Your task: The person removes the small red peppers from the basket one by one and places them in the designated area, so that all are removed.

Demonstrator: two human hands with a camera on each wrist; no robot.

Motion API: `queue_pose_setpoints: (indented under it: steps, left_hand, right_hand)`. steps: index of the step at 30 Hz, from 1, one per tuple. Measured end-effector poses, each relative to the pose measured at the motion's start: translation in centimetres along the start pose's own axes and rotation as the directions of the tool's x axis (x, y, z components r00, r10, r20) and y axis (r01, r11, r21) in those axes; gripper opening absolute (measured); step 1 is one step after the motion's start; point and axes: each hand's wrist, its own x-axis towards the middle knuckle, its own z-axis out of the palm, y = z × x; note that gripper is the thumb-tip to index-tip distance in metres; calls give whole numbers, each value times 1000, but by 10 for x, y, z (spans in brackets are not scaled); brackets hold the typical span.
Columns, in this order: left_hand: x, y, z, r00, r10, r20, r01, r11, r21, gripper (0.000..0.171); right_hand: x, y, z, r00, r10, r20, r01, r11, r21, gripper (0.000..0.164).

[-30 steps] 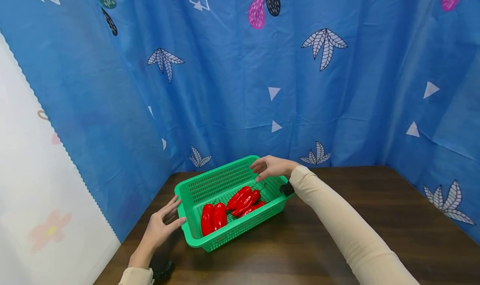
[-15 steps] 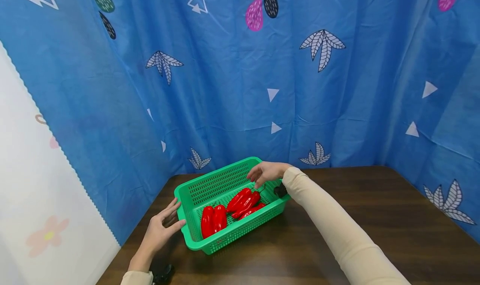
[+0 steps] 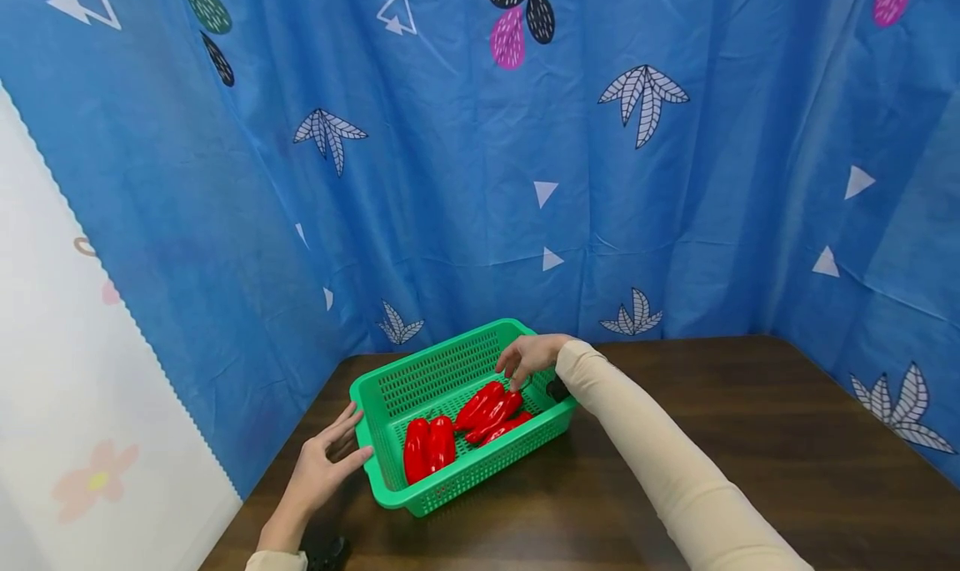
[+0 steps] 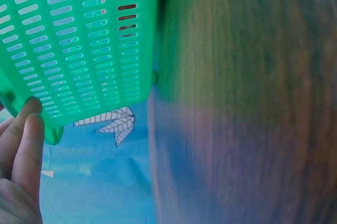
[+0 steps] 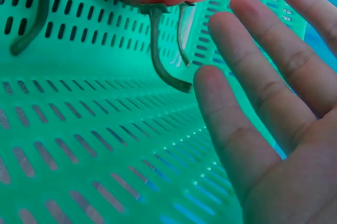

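Observation:
A green slotted plastic basket (image 3: 487, 469) stands on the dark wood table with several glossy red peppers inside. Two peppers (image 3: 429, 450) lie side by side at its left end; others (image 3: 480, 408) lie together toward the right. My left hand (image 3: 318, 467) touches the left end of the rim, thumb and fingers spread; the left wrist view shows its fingers (image 4: 27, 150) against the basket. Inside the right end, my right hand (image 3: 531, 357) hovers just above the peppers, holding nothing. In the right wrist view its fingers are extended near a curved green pepper stem (image 5: 155, 45).
Brown wood tabletop (image 3: 697, 421) extends to the right and in front of the basket. A blue patterned curtain (image 3: 480, 179) hangs directly behind the table, with a white cloth (image 3: 82, 371) at the left. A black wrist device (image 3: 327, 552) sits at the left wrist.
My right hand has moved down and slightly left, closer to the right-hand peppers. The left hand stays at the basket's rim.

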Motion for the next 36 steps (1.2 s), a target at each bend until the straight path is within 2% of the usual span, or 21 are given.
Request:
queue_pose_setpoints:
  steps: [12,22,36]
  left_hand:
    - [1,0,1,1000,13,-16,-13,1000,-6,60]
    - [2,4,3,999,20,-27,-20,1000,5,60]
    - [2,4,8,1000,-6,-28,6,1000,0,60]
  right_hand:
    - [13,6,2,999,28,36,-26,998,-60,51]
    - [24,15,4,995,91,36,-87,991,-98,46]
    - [21,19,7,985,148,91,-149,989,9,44]
